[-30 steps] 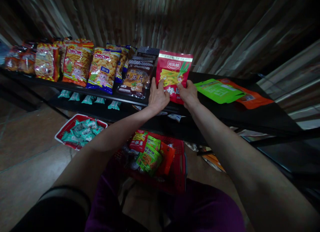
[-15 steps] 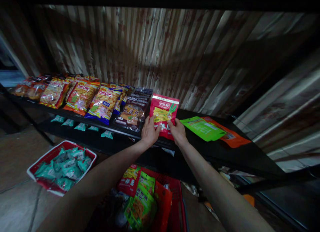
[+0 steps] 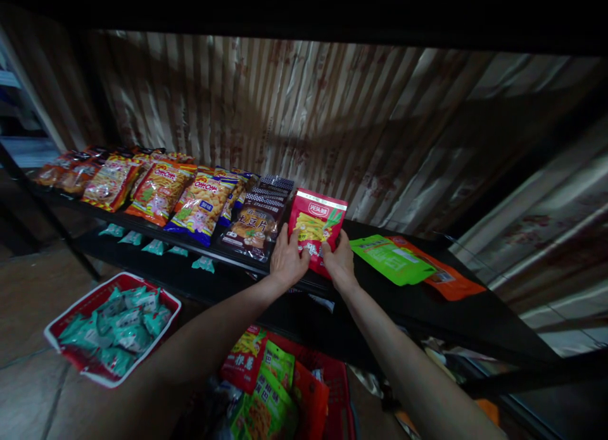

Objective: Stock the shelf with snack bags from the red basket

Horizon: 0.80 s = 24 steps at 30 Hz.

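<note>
A red snack packet (image 3: 319, 218) with a white top strip and yellow food printed on it stands tilted back at the shelf's front. My left hand (image 3: 287, 263) grips its lower left side, thumb on the front. On the lower right side my right hand (image 3: 340, 261) closes, its thumb also on the front. Just left of the packet lie dark potato-slice packets (image 3: 254, 221), close to my left fingers. Right of my right hand a green packet (image 3: 394, 259) lies flat, partly over an orange packet (image 3: 449, 278).
Blue-and-yellow snack bags (image 3: 202, 202) and orange snack bags (image 3: 159, 190) line the black shelf (image 3: 399, 307) on the left. Below are a red basket (image 3: 114, 380) of teal packets and another red basket (image 3: 339, 389) of mixed snacks. A striped curtain (image 3: 304, 104) hangs behind.
The view has tilted slightly, so shelf and bags appear lower and a little to the right. Both hands still hold the red packet in about the same place on the shelf.
</note>
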### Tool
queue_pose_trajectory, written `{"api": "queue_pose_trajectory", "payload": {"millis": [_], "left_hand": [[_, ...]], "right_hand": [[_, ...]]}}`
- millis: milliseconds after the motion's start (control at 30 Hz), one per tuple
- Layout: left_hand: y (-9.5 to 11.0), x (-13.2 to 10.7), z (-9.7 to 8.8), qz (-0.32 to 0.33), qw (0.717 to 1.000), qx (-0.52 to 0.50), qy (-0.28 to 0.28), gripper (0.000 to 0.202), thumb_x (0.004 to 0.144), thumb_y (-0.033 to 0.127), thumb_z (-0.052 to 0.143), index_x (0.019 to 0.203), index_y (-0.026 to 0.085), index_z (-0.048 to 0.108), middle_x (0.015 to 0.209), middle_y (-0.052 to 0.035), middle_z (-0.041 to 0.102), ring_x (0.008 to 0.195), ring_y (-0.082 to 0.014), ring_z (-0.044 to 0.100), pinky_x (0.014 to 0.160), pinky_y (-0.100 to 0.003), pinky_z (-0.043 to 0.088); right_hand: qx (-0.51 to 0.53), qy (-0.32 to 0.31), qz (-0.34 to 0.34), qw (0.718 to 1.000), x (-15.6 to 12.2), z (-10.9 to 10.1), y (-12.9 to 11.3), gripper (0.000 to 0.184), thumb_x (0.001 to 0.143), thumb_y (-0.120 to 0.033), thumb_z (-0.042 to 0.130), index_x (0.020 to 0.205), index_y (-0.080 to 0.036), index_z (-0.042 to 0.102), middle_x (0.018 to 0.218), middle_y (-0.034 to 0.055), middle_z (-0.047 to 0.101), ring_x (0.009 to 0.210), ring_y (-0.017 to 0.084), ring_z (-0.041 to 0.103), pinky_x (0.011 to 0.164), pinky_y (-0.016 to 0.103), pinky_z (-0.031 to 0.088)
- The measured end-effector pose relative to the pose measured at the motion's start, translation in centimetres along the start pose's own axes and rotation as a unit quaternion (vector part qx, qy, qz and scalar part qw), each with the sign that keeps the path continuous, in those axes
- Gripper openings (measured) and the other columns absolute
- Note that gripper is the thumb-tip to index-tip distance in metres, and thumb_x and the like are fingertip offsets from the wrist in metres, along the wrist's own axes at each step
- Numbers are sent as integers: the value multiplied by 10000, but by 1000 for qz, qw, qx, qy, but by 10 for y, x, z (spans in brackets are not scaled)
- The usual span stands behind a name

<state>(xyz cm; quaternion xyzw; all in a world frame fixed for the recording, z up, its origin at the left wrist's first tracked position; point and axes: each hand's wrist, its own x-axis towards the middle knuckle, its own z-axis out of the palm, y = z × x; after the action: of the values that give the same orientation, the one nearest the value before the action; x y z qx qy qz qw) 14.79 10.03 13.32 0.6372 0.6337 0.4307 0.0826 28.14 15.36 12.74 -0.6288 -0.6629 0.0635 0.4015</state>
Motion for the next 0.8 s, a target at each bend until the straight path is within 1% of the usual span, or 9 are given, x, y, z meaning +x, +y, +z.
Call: {"api": "queue_pose_trajectory", "payload": {"millis": [67, 100, 133, 200, 267, 400, 500, 667, 800], "left_hand": [[0, -2, 2, 17, 1000, 15, 6, 570, 815, 274, 482, 1340, 67, 411, 1520, -195, 190, 1393, -286, 224, 1118, -382, 265], [1, -2, 2, 27, 999, 23, 6, 586, 811, 283, 484, 1344, 54, 402, 1525, -198, 172, 1402, -288, 194, 1125, -389, 250], [1, -3, 3, 35, 999, 31, 5, 602, 807, 291, 485, 1349, 47, 391, 1527, -198, 165, 1408, -286, 175, 1130, -396, 238], [0, -4, 5, 45, 998, 47, 7, 629, 800, 289, 485, 1369, 52, 361, 1530, -186, 168, 1414, -273, 153, 1135, -409, 228], [0, -5, 7, 60, 996, 59, 12, 643, 801, 273, 475, 1393, 71, 324, 1531, -167, 182, 1421, -256, 128, 1137, -427, 223], [2, -8, 10, 101, 992, 76, 5, 593, 840, 254, 422, 1400, 85, 320, 1507, -158, 264, 1424, -256, 98, 1140, -458, 203], [3, -8, 9, 86, 992, 89, -10, 551, 874, 265, 370, 1387, 64, 345, 1492, -179, 289, 1417, -282, 123, 1135, -462, 206], [5, -7, 8, 60, 994, 84, -33, 564, 888, 319, 365, 1383, 49, 353, 1474, -200, 314, 1410, -303, 143, 1132, -480, 202], [6, -8, 7, 70, 994, 81, -17, 598, 878, 340, 382, 1380, 20, 343, 1486, -212, 279, 1421, -288, 83, 1146, -470, 166]], "right_hand": [[-60, 30, -40, 997, -2, -11, -13, 731, 789, -295, 409, 1453, -106, 171, 1491, 167, 283, 1369, 312, 248, 1070, 502, 254], [-88, 30, -81, 992, -1, -16, -20, 717, 803, -291, 398, 1461, -124, 168, 1531, 139, 200, 1402, 299, 160, 1086, 495, 224], [-112, 18, -126, 985, 1, -20, -27, 665, 828, -290, 372, 1459, -156, 207, 1551, 102, 154, 1419, 284, 94, 1097, 487, 205], [-148, -28, -189, 970, 12, -25, -39, 553, 881, -315, 308, 1425, -221, 325, 1556, 39, 162, 1427, 274, 31, 1105, 484, 183], [-172, -82, -201, 961, 29, -22, -49, 526, 907, -393, 278, 1406, -256, 374, 1546, 18, 206, 1424, 306, 14, 1104, 527, 150], [-187, -169, -155, 955, 68, -2, -59, 602, 892, -568, 239, 1432, -314, 311, 1554, 14, 183, 1411, 376, 14, 1085, 606, 72], [-191, -199, -102, 956, 86, 16, -58, 675, 851, -661, 227, 1443, -338, 264, 1560, 21, 156, 1406, 393, 13, 1073, 632, 43], [-189, -281, -18, 941, 94, 31, -53, 785, 777, -763, 248, 1438, -340, 264, 1556, 55, 160, 1393, 432, 46, 1026, 700, 82], [-213, -290, -7, 933, 98, 31, -59, 805, 742, -771, 352, 1423, -344, 306, 1547, 59, 194, 1388, 443, 73, 1017, 717, 78]]}}
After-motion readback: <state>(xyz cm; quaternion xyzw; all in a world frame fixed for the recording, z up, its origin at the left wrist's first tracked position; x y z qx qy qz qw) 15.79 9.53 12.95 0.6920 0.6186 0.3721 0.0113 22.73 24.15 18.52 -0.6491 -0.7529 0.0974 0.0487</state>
